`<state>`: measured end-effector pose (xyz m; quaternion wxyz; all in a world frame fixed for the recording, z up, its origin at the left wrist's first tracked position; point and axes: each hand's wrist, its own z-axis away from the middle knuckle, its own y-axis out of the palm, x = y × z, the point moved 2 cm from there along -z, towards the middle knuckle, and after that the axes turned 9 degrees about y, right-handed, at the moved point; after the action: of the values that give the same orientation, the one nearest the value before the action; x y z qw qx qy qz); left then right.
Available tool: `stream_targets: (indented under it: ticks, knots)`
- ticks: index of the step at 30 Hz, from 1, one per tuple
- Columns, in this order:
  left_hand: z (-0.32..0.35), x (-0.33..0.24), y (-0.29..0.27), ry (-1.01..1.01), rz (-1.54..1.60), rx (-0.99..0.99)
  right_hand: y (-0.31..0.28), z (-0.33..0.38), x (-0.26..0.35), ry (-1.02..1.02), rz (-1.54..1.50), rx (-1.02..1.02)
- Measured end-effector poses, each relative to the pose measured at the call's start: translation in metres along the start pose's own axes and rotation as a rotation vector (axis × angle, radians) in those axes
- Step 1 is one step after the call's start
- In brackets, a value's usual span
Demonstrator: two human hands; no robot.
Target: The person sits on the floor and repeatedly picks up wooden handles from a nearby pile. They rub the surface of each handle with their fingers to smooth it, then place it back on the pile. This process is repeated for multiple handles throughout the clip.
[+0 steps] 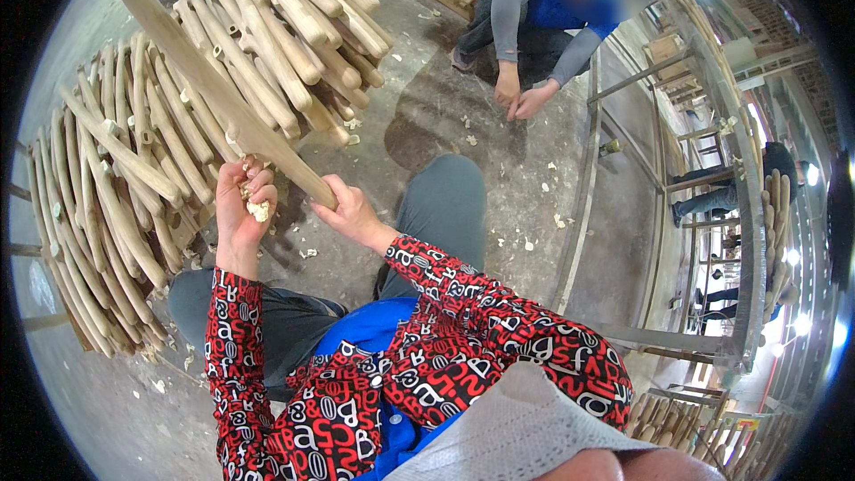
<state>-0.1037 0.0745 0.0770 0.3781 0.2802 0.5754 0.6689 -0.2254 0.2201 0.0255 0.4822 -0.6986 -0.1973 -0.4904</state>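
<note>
A long, pale wooden pole (200, 71) slants from the top left down to its near end in front of me. My right hand (349, 214) is closed around that near end. Just left of the pole, my left hand (242, 212) has its fingers curled on a crumpled cream-coloured lump (259, 211), part of which shows below the fingers. The fingertips come close to the pole's side; whether they touch it I cannot tell.
Stacked wooden poles (125, 160) fill the left, with another pile (276, 27) beyond. Pale scraps (309, 253) litter the concrete floor (508, 240). Ahead on the right a person (543, 27) crouches, hands low. A metal frame (641, 80) stands along the right side.
</note>
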Motion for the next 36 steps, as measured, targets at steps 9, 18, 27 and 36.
stream_targets:
  ticks: [9, 18, 27, 36]
  knots:
    - [0.009, -0.015, 0.005, 0.249, -0.602, -0.013, 0.008, 0.007, 0.014, 0.229, -0.259, 0.159]
    - [0.014, -0.034, 0.013, 1.209, -2.031, -0.027, 0.030, 0.011, 0.017, 0.279, -0.217, 0.073]
    - [0.009, -0.036, 0.005, 1.137, -2.169, -0.075, 0.025, 0.012, 0.020, 0.020, 0.087, -0.090]
    - [0.004, -0.054, -0.014, 0.666, -1.061, 0.069, 0.027, 0.015, 0.022, 0.479, -0.771, 0.574]
